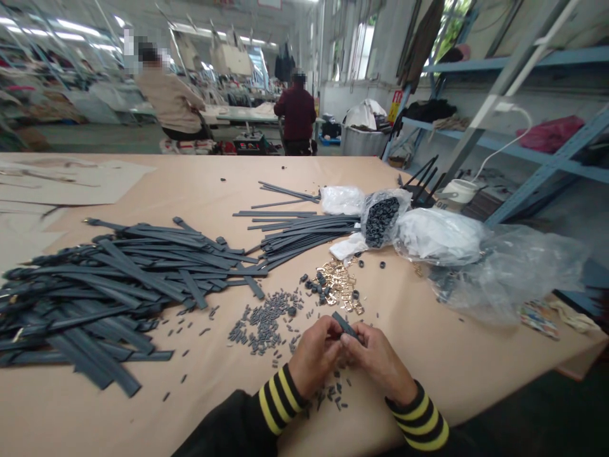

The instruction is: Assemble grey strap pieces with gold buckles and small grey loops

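Two bare hands work near the table's near edge: the left hand [314, 357] and the right hand [380, 362] both pinch one dark strap [346, 325] between thumb and fingers. One end of that strap pokes up between them; the rest is hidden by the fingers. Striped cuffs [281, 398] circle both wrists, and loose dark bits [329, 397] lie on the table [209, 416] between them.

Just beyond the left hand spreads a pile of small dark pieces [269, 322]. A large heap of dark straps [118, 279] lies crisscrossed toward the table's left edge. Beyond the hands, gold-coloured buckles [343, 285] are scattered, with dark loops [318, 289] at their left side.

Toward the right corner lie a patterned item [539, 319] and a crumpled clear bag [533, 270]; left of that bag are a bag with white contents [431, 236] and an open bag of dark loops [382, 221]. A bundle of straps [304, 238] points left from there.

Pale sheets [90, 184] cover the far left corner. Past the far edge, two people, one in a beige top [166, 101] and one in dark red [295, 111], sit facing away.
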### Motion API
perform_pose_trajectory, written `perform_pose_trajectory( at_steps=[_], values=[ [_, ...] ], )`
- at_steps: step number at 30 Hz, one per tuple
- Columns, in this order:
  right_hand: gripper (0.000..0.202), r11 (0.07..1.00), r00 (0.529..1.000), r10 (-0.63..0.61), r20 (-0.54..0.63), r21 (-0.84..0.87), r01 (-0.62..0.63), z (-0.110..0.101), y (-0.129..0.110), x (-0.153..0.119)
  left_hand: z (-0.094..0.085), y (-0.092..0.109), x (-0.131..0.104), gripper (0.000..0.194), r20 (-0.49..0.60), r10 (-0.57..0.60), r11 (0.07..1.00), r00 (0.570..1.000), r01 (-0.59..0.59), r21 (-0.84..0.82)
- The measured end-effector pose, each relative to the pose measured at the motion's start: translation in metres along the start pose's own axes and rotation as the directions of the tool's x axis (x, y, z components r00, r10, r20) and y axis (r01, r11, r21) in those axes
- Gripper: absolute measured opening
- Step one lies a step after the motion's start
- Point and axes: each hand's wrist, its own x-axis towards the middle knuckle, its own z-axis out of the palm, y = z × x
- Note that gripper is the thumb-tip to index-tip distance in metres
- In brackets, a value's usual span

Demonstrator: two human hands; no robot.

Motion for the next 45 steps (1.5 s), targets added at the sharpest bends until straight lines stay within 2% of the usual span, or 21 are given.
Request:
perform_pose_trajectory(
  at_steps=[3,7,10,14,19,21,23,28,31,34,39,45],
  values=[
    [0.024,1.0,1.0,0.021,-0.013,0.005,-0.021,0.001,0.002,0.0,0.008,-0.007,0.001,0.007,-0.003,-0.011,0.998,1.0,0.011,-0.069],
    [0.025,1.0,1.0,0.017,-0.024,-0.004,-0.017,0.002,0.005,0.002,0.005,-0.007,-0.002,0.007,0.011,0.004,0.997,1.0,-0.004,-0.075],
    [0.028,0.999,0.999,0.029,-0.018,0.033,-0.028,0.003,0.008,0.003,0.003,-0.003,-0.002,0.009,0.08,-0.074,0.974,0.994,0.089,-0.207],
    [0.03,1.0,0.997,0.003,-0.078,0.006,-0.002,0.003,0.008,0.004,0.003,0.001,0.0,0.016,0.183,-0.228,0.85,0.956,0.287,-0.442],
    [0.027,0.994,0.992,-0.091,-0.088,-0.074,0.085,0.005,-0.005,-0.002,-0.001,0.0,0.002,0.025,0.342,-0.195,0.657,0.919,0.381,-0.651],
    [0.025,0.99,0.991,-0.119,-0.057,-0.088,0.113,0.005,-0.01,-0.005,-0.002,-0.001,0.001,0.026,0.375,-0.194,0.623,0.906,0.409,-0.666],
    [0.024,0.983,0.99,-0.14,-0.03,-0.125,0.135,0.005,-0.012,-0.006,-0.001,-0.001,0.001,0.025,0.374,-0.208,0.645,0.904,0.414,-0.642],
    [0.019,0.951,0.985,-0.173,-0.024,-0.264,0.161,0.003,-0.014,-0.006,0.007,0.006,-0.002,0.02,0.179,-0.258,0.821,0.95,0.313,-0.477],
    [0.017,0.938,0.982,-0.188,-0.028,-0.3,0.172,0.003,-0.015,-0.005,0.008,0.007,-0.002,0.02,0.117,-0.248,0.851,0.962,0.274,-0.449],
    [0.017,0.933,0.979,-0.202,-0.029,-0.309,0.183,0.005,-0.016,-0.006,0.006,0.003,0.0,0.021,0.161,-0.265,0.789,0.951,0.31,-0.531],
    [0.014,0.894,0.97,-0.237,-0.055,-0.404,0.196,0.008,-0.016,-0.008,-0.003,-0.001,0.003,0.029,0.296,-0.291,0.595,0.91,0.414,-0.688],
    [0.013,0.834,0.953,-0.299,0.048,-0.472,0.286,0.003,-0.017,-0.009,-0.009,-0.006,0.003,0.029,0.346,-0.284,0.529,0.894,0.448,-0.721]
  ],
)
